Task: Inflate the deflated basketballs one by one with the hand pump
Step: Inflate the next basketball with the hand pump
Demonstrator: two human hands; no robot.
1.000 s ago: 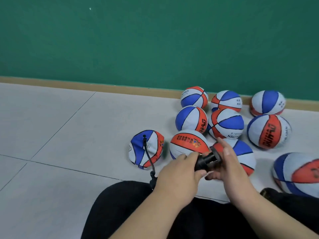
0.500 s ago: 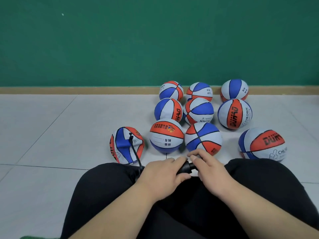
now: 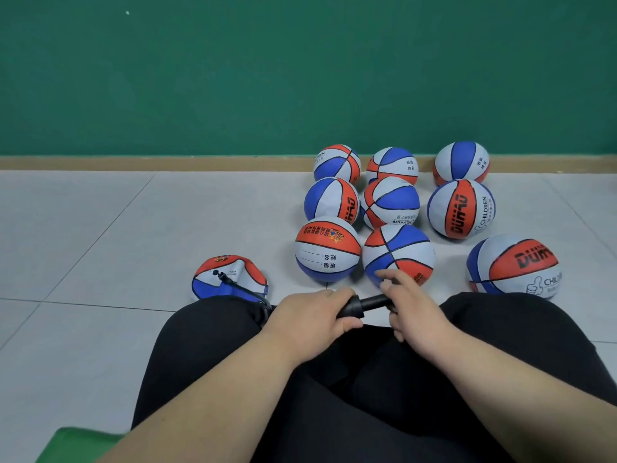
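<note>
Hand pump (image 3: 367, 303) held across my lap.
My left hand (image 3: 314, 312) grips the black barrel and my right hand (image 3: 412, 312) grips the handle. The hose (image 3: 240, 288) runs to the deflated basketball (image 3: 230, 274) on the floor (image 3: 100, 228) by my left knee. An inflated ball (image 3: 460, 208) reads "CHILDREN".

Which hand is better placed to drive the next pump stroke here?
Right. The right hand grips the handle end of the hand pump, its rod drawn out; the left hand holds the barrel, whose hose runs to the deflated basketball.
</note>
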